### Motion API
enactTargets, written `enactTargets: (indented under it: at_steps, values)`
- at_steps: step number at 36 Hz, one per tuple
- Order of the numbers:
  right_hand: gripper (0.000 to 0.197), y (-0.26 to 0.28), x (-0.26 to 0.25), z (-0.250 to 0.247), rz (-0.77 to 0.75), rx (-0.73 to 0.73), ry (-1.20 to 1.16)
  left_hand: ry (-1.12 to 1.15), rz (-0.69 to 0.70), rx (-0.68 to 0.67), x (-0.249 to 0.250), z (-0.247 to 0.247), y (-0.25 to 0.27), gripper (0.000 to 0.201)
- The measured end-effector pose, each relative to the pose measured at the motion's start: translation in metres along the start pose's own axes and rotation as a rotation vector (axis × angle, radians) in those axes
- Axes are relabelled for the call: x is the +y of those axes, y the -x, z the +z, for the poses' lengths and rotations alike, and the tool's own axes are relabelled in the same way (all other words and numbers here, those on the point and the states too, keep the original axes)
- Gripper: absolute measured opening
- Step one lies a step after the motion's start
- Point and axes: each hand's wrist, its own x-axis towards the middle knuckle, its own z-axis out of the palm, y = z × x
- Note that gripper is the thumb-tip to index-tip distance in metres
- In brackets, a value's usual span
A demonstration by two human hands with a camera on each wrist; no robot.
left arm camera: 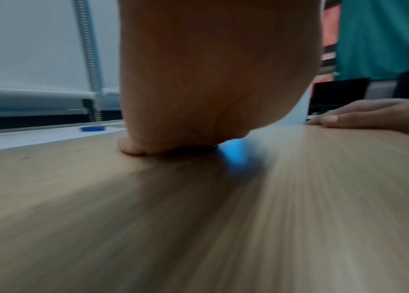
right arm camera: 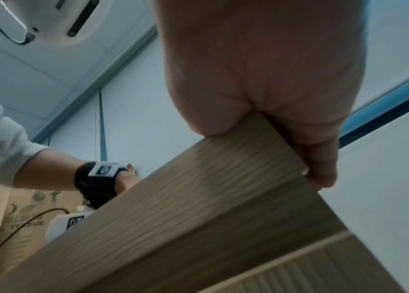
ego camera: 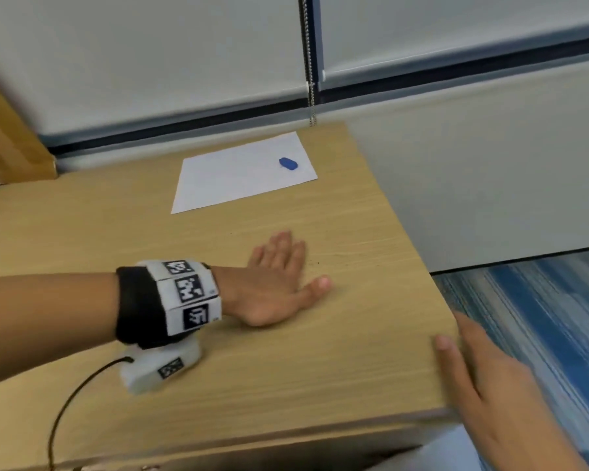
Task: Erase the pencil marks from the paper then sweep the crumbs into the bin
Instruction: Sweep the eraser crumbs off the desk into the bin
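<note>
Right hand (ego camera: 483,379), one: nearest, cupped at the desk (ego camera: 286,368) edge, thumb on the top surface and fingers below the rim, clasping nothing but the board; judged placed to catch crumbs. Left hand (ego camera: 279,287), one: just beyond and inboard of the right, flat, fingers straight, palm down on the wood, holding nothing; judged mid-sweep toward the right hand. Crumbs: a few dark specks (ego camera: 317,263) just ahead of the left fingertips, too small to count. Paper (ego camera: 242,175), one sheet: well beyond both hands, lying flat; no pencil marks discernible, so erasing is judged done. Eraser (ego camera: 288,163), one, blue: resting on the sheet's far right corner, out of either grasp. Bin: none in view; delivery of crumbs is judged outstanding. Blind chain (ego camera: 309,62), one, hanging farthest back.
</note>
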Motion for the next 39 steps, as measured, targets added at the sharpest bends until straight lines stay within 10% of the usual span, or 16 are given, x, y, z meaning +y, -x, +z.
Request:
enactTargets:
  at_steps: [5, 15, 31, 39]
  values:
    - [0.051, 0.000, 0.006, -0.002, 0.006, -0.079, -0.105, 0.101, 0.182, 0.033, 0.010, -0.011, 0.004, 0.096]
    - [0.058, -0.001, 0.019, 0.000, -0.062, -0.112, -0.123, 0.024, -0.418, 0.253, -0.114, -0.017, -0.006, 0.122]
    - [0.030, 0.002, 0.014, -0.005, -0.088, -0.108, -0.225, 0.042, 0.287, 0.026, 0.063, -0.013, -0.007, 0.086]
    - [0.041, 0.000, 0.014, -0.004, -0.038, -0.173, -0.180, -0.005, -0.150, 0.199, -0.031, -0.043, -0.017, 0.100]
